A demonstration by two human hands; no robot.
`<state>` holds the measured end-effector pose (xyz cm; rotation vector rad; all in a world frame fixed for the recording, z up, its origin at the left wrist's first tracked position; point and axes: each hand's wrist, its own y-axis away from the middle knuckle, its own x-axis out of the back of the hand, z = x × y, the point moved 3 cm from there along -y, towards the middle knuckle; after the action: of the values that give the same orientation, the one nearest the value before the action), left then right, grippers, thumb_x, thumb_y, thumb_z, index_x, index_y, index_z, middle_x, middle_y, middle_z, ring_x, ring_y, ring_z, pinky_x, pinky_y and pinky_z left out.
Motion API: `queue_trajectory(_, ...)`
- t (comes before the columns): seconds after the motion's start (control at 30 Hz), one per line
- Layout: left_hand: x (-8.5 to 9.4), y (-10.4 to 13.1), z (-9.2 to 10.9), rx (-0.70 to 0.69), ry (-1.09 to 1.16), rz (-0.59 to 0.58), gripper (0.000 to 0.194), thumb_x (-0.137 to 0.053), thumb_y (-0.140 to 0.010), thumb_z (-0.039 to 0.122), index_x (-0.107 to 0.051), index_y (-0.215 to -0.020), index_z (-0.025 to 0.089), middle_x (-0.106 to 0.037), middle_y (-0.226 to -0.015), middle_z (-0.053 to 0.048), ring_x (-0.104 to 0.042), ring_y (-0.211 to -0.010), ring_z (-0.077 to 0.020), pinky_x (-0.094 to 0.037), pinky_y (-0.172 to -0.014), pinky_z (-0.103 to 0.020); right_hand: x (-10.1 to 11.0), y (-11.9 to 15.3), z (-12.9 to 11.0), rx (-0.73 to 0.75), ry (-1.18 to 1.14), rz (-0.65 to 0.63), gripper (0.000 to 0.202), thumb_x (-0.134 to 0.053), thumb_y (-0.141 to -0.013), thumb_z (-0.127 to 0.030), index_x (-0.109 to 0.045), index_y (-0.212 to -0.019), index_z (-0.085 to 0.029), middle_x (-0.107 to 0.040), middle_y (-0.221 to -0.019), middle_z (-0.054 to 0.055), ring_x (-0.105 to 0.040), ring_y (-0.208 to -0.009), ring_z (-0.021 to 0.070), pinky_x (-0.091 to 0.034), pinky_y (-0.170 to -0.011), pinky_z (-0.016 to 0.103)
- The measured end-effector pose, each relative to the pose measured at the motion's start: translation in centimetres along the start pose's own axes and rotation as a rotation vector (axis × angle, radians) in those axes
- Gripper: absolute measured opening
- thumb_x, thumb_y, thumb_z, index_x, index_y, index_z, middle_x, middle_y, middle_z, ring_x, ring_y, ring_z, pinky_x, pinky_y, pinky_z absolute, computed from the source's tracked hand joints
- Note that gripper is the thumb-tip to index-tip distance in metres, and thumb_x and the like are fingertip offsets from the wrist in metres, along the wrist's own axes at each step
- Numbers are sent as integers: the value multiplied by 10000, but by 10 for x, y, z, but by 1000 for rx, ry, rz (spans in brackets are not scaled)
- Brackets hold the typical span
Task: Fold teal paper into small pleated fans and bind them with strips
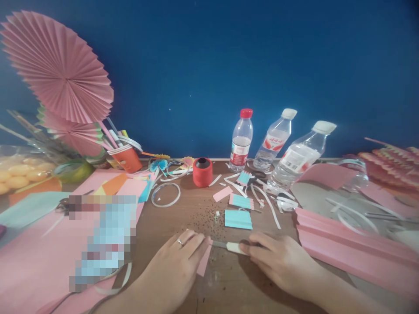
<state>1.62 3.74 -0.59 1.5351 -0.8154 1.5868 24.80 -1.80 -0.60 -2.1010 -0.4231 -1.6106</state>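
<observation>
Paper [204, 262] lies partly under left hand [181, 257], fingers together, grip unclear; right hand [276, 257] clasps the knife [235, 248], blade [219, 244] at paper's edge

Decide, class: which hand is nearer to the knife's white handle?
Right: the right hand grips the handle; the left hand is farther off, on a pink strip beside the blade.

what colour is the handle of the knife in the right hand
The knife's handle is white, best seen in the head view.
</observation>
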Motion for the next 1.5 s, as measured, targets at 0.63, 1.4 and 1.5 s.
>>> queue_trajectory(0.63,10,-5,3,-7,41,-10,580,-396,-736,26,-347,-1295,172,-530,-1158,-65,-440,-1054,-233,-331,-948,-434,5,-6,9,-46,18,-17,330,-398,-846,-111,-569,-1069,-285,-584,-935,14,-541,-690,106,-373,-591,216)
queue_trajectory(1.4,15,-3,4,-126,70,20,523,-448,-807,146,-344,-1298,294,-521,-1213,13,-416,-1139,-180,-201,-1016,-373,8,13,14,-40,-57,-6,286,-388,-851,-148,-607,-1004,-249,-570,-918,34,-526,-602,86,-387,-546,218)
queue_trajectory(1.5,18,-4,5,-122,93,15,510,-452,-810,164,-353,-1293,295,-535,-1191,6,-422,-1132,-186,-192,-1016,-378,9,13,14,-35,-54,-5,290,-389,-847,-146,-609,-1005,-249,-571,-903,31,-518,-587,84,-378,-532,218)
